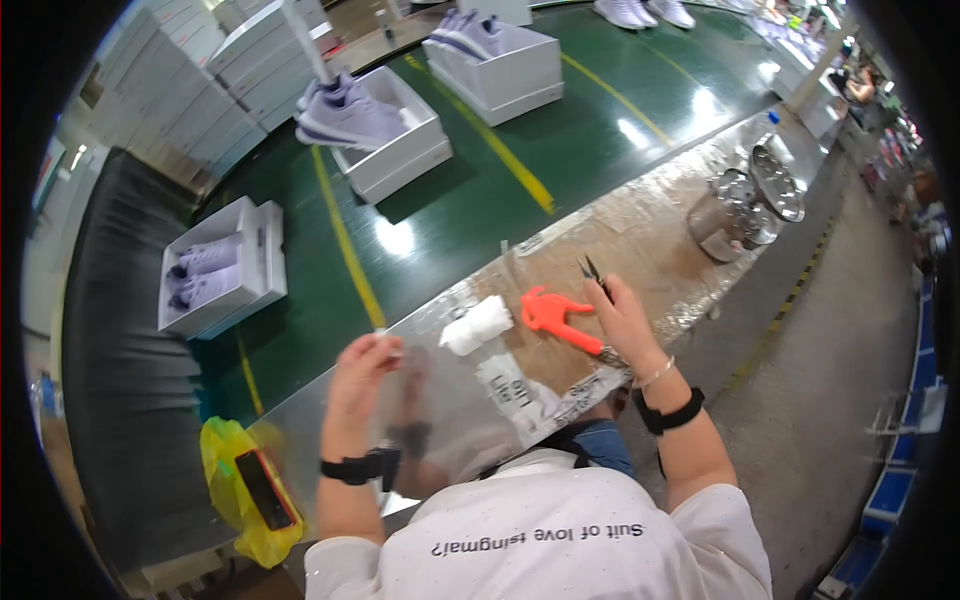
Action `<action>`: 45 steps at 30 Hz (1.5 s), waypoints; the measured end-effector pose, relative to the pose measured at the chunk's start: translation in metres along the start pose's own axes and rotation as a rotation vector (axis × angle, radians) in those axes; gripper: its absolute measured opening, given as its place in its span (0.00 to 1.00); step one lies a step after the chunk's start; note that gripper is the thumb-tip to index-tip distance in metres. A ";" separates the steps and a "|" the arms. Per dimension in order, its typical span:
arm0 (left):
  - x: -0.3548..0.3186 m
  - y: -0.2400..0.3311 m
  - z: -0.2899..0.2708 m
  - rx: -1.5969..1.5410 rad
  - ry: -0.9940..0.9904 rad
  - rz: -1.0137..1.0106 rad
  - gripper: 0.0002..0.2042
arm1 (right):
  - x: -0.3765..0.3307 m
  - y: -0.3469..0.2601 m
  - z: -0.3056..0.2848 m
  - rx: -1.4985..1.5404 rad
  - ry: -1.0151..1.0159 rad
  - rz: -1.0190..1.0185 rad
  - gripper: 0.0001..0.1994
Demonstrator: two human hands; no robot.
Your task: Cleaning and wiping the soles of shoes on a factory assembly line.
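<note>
The fingers of the right hand (625, 318) are closed around small dark scissors (593, 272). The two thin blades poke up past the fingertips, toward the far side. The scissors look hard, light and sharp at the tips, so the safe place to hold them is low down at the handle, just where the hand has them now.

The fingers of the left hand (362, 362) are pinched together on something tiny and white (385, 338). It is too small to tell what it is. It looks very light, like a bit of thread or paper, and a soft pinch seems enough to keep it.

Between the two hands, on the shiny surface (640, 215), lies an orange tool (552, 315) shaped a bit like a little person. It almost touches the right hand. It looks like stiff plastic and easy to lift by its long part. Just left of it is a white roll (477, 325), soft-looking and squashy.

Far to the right stands a shiny metal pot (735, 210). Near on the left, a dark phone (264, 489) lies on a yellow bag (222, 455).

Beyond the surface runs a green belt (470, 190) with yellow lines. White boxes ride on it, and the closest box (392, 150) holds pale purple shoes (350, 115).
</note>
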State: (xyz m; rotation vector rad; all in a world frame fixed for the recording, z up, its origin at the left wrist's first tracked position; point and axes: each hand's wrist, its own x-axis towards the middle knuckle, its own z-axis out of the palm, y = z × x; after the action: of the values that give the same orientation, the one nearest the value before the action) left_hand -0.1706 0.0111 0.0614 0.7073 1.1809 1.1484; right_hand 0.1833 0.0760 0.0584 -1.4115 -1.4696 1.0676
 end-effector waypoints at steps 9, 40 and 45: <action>0.042 0.022 -0.100 0.424 0.374 -0.037 0.07 | 0.093 0.072 -0.105 -1.414 0.405 -0.109 0.11; 0.238 0.112 -0.026 1.703 0.291 0.745 0.26 | 0.048 -0.075 0.015 0.328 -0.218 0.078 0.25; 0.270 0.099 -0.024 1.729 0.464 0.429 0.17 | 0.050 -0.059 -0.049 0.508 0.073 0.037 0.19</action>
State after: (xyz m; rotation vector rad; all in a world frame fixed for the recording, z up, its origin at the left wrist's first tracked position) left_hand -0.2319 0.2931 0.0537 2.1023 2.4436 0.3119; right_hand 0.2093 0.1266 0.1299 -1.1014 -1.0246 1.2864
